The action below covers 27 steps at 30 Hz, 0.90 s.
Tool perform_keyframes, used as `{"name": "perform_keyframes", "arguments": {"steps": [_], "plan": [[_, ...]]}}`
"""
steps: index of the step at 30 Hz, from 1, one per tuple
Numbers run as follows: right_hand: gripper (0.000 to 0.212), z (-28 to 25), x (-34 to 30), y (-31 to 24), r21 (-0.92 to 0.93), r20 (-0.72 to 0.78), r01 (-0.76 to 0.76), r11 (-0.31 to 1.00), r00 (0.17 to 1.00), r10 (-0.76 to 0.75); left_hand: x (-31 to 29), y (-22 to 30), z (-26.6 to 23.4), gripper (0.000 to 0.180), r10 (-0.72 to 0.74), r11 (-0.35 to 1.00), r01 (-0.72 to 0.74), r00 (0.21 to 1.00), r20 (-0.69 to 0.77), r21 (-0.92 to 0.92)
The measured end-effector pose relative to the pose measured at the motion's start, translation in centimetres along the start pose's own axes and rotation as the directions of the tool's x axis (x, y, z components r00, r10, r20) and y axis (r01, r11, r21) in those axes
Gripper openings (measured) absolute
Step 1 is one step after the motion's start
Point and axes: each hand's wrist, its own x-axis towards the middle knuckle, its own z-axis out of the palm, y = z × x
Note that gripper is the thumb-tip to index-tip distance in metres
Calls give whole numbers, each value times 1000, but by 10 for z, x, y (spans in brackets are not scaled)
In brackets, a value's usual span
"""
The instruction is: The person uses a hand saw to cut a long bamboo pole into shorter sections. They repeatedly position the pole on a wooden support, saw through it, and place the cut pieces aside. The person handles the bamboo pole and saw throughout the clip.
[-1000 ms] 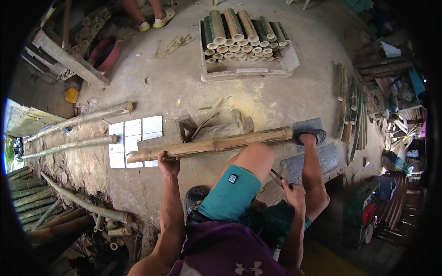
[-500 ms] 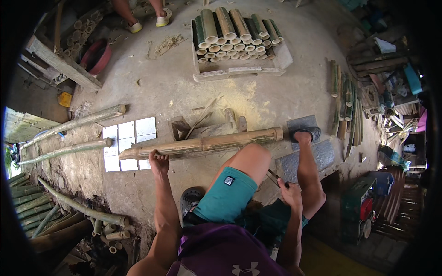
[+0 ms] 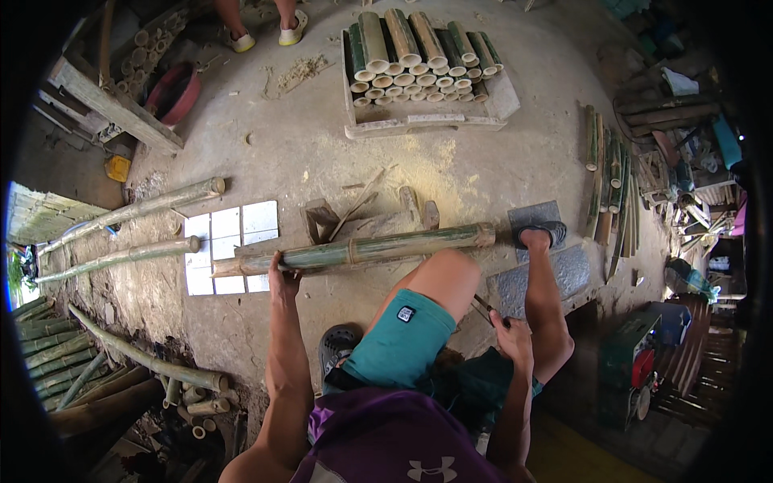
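A long bamboo pole (image 3: 378, 249) lies crosswise in front of me, over a low wooden support (image 3: 320, 217). My left hand (image 3: 283, 278) is closed round the pole toward its left end, thumb on the near side. Green skin faces up along most of its length, with a paler stretch at the left tip. Beside my bent knee, my right hand (image 3: 514, 336) grips a slim dark tool (image 3: 482, 303); too little of it shows to tell its kind. The tool is apart from the pole.
Beyond the pole stands a tray (image 3: 439, 125) stacked with cut bamboo sections (image 3: 403, 68). More bamboo poles (image 3: 129, 213) lie at left, beside white tiles (image 3: 258, 217). Bamboo strips (image 3: 612, 173) lie at right, above a dark green machine (image 3: 624, 362). Another person's feet (image 3: 266, 32) show at the far left.
The bamboo pole has turned about its length, so its green side now faces up instead of the tan one. My left hand has shifted its grip on it. The right hand stays nearly still.
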Motion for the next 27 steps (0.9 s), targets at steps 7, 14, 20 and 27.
{"name": "perform_keyframes", "arguments": {"steps": [7,14,20,27], "plan": [[81,-4,-2,-4,11,-13,31,999,999,-31,-10,-1,9,25,4,1000,-2,999,-51,24],[79,-8,-2,-5,25,59,-37,999,998,35,-13,-6,9,36,9,991,6,994,-111,134],[79,-8,-1,-7,-22,47,-27,999,999,28,-7,-3,11,51,45,958,2,986,-159,287],[78,-7,-1,-7,39,52,-11,999,999,9,-35,5,29,59,-23,895,97,985,-171,436]]}}
